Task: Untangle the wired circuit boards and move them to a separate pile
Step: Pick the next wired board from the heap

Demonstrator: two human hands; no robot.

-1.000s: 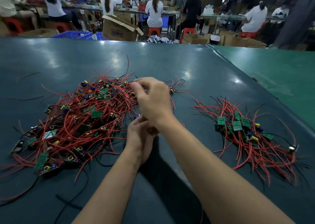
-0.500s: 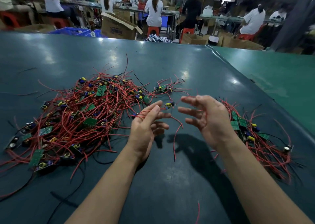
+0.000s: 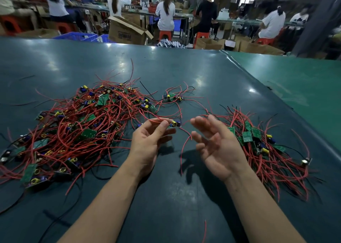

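A big tangle of green circuit boards with red wires (image 3: 77,130) covers the left of the dark table (image 3: 166,196). A smaller sorted pile (image 3: 265,146) lies at the right. My left hand (image 3: 149,141) is raised above the table and pinches one wired board (image 3: 175,123) at its fingertips; the board's red wires trail down and toward the big tangle. My right hand (image 3: 214,144) hovers beside it, palm turned inward, fingers spread and loosely bent, holding nothing. Two boards (image 3: 172,96) sit apart just behind the big tangle.
A loose red wire (image 3: 204,229) lies near the table's front edge. A lighter green table (image 3: 299,87) adjoins on the right. Beyond the far edge are cardboard boxes (image 3: 125,30), blue crates, red stools and seated people working.
My right hand let go at the big tangle and swung right toward the small pile, opening. My left hand lifted, now holding one board clear of the tangle. Little moved in the last half second.
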